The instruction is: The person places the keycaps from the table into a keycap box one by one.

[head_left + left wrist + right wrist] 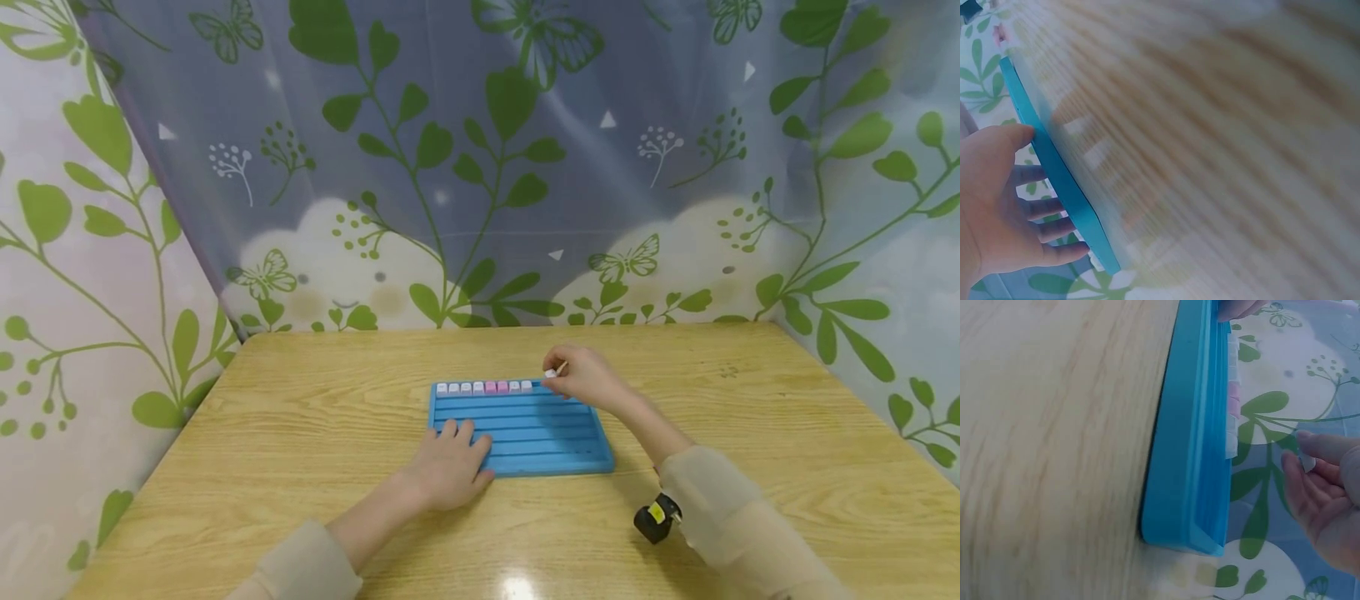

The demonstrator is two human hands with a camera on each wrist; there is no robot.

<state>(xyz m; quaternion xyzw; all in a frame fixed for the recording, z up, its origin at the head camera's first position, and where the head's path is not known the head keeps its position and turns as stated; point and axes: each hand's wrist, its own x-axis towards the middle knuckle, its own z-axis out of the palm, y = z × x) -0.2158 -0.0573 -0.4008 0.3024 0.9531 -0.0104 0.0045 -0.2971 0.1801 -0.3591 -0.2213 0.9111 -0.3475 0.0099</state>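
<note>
A blue ridged tray (525,435) lies on the table, with a row of small white tiles (453,388) and two pink tiles (497,387) standing along its far edge. My right hand (583,377) is raised at the far right corner of the tray. Its thumb and fingertips pinch one small white tile (1307,463), apart from the row. My left hand (450,467) rests on the tray's near left part, fingers spread and fairly straight. In the left wrist view, its thumb touches the tray's side wall (1063,178).
The wooden table (322,400) extends around the tray on all sides. A black device with a yellow label (657,517) is by the right sleeve. Behind the table hangs a leaf-patterned cloth (465,167).
</note>
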